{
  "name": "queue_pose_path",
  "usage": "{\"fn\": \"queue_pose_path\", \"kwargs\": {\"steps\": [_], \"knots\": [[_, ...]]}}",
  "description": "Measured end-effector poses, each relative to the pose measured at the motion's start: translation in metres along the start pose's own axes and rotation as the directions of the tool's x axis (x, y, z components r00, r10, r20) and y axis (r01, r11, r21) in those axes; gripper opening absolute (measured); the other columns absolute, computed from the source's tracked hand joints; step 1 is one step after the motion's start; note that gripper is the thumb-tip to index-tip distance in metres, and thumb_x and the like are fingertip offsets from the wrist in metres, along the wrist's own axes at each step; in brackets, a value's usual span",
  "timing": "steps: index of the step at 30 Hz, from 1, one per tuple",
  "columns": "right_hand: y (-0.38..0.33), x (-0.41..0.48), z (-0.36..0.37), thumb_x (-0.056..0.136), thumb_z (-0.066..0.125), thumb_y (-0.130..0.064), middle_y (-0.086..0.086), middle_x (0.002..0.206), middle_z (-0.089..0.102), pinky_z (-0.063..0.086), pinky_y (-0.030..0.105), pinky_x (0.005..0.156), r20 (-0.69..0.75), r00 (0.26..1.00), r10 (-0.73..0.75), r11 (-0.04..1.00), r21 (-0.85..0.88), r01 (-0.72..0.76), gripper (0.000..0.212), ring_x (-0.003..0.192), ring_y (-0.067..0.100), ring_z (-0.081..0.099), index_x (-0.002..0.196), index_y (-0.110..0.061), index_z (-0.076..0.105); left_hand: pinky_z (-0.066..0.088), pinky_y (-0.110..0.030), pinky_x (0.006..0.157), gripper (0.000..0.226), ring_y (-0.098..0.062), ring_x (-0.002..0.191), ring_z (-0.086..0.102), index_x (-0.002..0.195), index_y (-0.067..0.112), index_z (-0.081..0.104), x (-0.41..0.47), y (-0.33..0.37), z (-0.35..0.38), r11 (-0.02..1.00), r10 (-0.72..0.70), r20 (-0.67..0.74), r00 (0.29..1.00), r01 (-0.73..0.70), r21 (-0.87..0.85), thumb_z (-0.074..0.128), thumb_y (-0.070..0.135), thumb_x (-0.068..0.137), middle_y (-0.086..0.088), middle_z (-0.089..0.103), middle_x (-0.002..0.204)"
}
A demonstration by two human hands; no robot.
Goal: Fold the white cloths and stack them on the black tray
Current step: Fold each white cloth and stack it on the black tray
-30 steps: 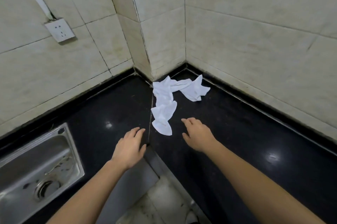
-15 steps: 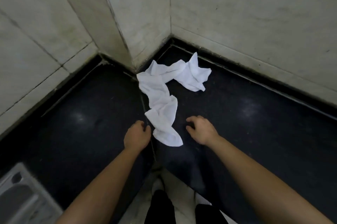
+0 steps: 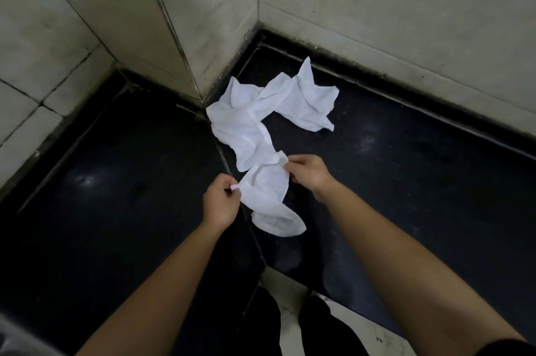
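Nearest white cloth (image 3: pixel 271 199) lies crumpled on the black counter (image 3: pixel 130 210) between both hands. Left hand (image 3: pixel 219 204) pinches its left corner, right hand (image 3: pixel 309 174) pinches its top right corner. Two more crumpled cloths (image 3: pixel 275 112) trail from it into the tiled wall (image 3: pixel 188 22) corner.

On the counter (image 3: pixel 130 181), the nearest cloth (image 3: pixel 268 196) lies between left hand (image 3: pixel 220 203) and right hand (image 3: pixel 309 174); behind it, perhaps two more cloths (image 3: pixel 307 103) reach the wall corner (image 3: pixel 200 88).
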State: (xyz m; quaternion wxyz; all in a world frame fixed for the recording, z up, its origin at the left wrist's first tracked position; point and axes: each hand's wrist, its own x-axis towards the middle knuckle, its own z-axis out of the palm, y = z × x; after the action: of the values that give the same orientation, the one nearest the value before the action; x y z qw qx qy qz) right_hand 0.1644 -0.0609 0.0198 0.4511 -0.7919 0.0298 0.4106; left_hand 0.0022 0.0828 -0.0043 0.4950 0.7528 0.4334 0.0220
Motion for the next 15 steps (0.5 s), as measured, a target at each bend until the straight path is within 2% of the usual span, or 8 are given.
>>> {"fn": "queue_pose_path", "kwargs": {"steps": [3, 5, 6, 9, 12, 14, 15], "knots": [[0.003, -0.021, -0.025, 0.091, 0.06, -0.008, 0.006, 0.096, 0.076, 0.059, 0.031, 0.086, 0.132, 0.991, 0.033, 0.973, 0.222, -0.062, 0.015, 0.095, 0.018, 0.072, 0.095, -0.007, 0.075, 0.053, -0.028, 0.065, 0.021, -0.015, 0.075, 0.066, 0.088, 0.018, 0.065, -0.009, 0.016, -0.007, 0.993, -0.019, 0.104, 0.994, 0.031, -0.11, 0.053, 0.001, 0.091, -0.001, 0.069, 0.092], [0.002, -0.036, -0.047, 0.09, 0.056, -0.006, 0.002, 0.079, 0.068, 0.057, 0.028, 0.078, 0.149, 0.988, 0.029, 0.957, 0.281, -0.07, 0.015, 0.075, 0.012, 0.065, 0.08, -0.008, 0.067, 0.052, -0.024, 0.063, 0.022, -0.016, 0.079, 0.069, 0.086, 0.012, 0.067, -0.015, 0.034, -0.009, 0.986, -0.028, 0.133, 0.991, 0.049, -0.16, 0.051, -0.002, 0.09, -0.004, 0.07, 0.096], [0.001, -0.042, -0.059, 0.088, 0.054, -0.005, 0.002, 0.076, 0.062, 0.057, 0.029, 0.078, 0.14, 0.99, 0.02, 0.953, 0.297, -0.062, 0.014, 0.072, 0.012, 0.061, 0.078, -0.01, 0.062, 0.053, -0.024, 0.064, 0.019, -0.02, 0.083, 0.07, 0.084, 0.008, 0.067, -0.018, 0.045, -0.009, 0.981, -0.021, 0.136, 0.991, 0.047, -0.19, 0.052, -0.001, 0.09, -0.008, 0.07, 0.095], [0.001, -0.066, -0.091, 0.081, 0.05, -0.006, 0.01, 0.084, 0.056, 0.057, 0.038, 0.09, 0.15, 0.987, -0.053, 0.953, 0.303, 0.005, 0.009, 0.081, 0.021, 0.055, 0.087, -0.007, 0.057, 0.053, -0.029, 0.068, 0.016, -0.023, 0.082, 0.067, 0.082, -0.001, 0.063, -0.034, 0.079, -0.006, 0.972, 0.034, 0.139, 0.99, 0.0, -0.234, 0.06, 0.012, 0.092, -0.009, 0.068, 0.084], [-0.006, -0.093, -0.118, 0.072, 0.052, -0.012, 0.014, 0.083, 0.046, 0.053, 0.04, 0.076, 0.148, 0.973, -0.175, 0.955, 0.266, 0.132, 0.013, 0.079, 0.028, 0.047, 0.084, -0.007, 0.051, 0.041, -0.025, 0.06, 0.039, -0.012, 0.061, 0.047, 0.065, 0.011, 0.047, -0.054, 0.117, 0.002, 0.976, 0.183, 0.106, 0.977, -0.168, -0.139, 0.078, 0.028, 0.08, 0.0, 0.048, 0.062], [-0.008, -0.107, -0.137, 0.074, 0.059, -0.023, 0.013, 0.086, 0.057, 0.049, 0.036, 0.073, 0.142, 0.958, -0.249, 0.961, 0.161, 0.226, 0.026, 0.079, 0.026, 0.056, 0.087, 0.0, 0.057, 0.035, -0.024, 0.056, 0.045, -0.011, 0.057, 0.037, 0.063, 0.015, 0.039, -0.07, 0.143, 0.01, 0.954, 0.297, 0.104, 0.949, -0.291, -0.072, 0.081, 0.024, 0.076, -0.001, 0.042, 0.061], [-0.008, -0.111, -0.145, 0.079, 0.063, -0.03, 0.006, 0.088, 0.067, 0.051, 0.032, 0.074, 0.132, 0.951, -0.28, 0.959, 0.077, 0.272, 0.032, 0.08, 0.022, 0.063, 0.092, 0.0, 0.063, 0.035, -0.025, 0.057, 0.044, -0.012, 0.058, 0.037, 0.064, 0.015, 0.039, -0.075, 0.154, 0.013, 0.94, 0.34, 0.112, 0.934, -0.337, -0.043, 0.081, 0.02, 0.076, -0.003, 0.043, 0.063]]}}
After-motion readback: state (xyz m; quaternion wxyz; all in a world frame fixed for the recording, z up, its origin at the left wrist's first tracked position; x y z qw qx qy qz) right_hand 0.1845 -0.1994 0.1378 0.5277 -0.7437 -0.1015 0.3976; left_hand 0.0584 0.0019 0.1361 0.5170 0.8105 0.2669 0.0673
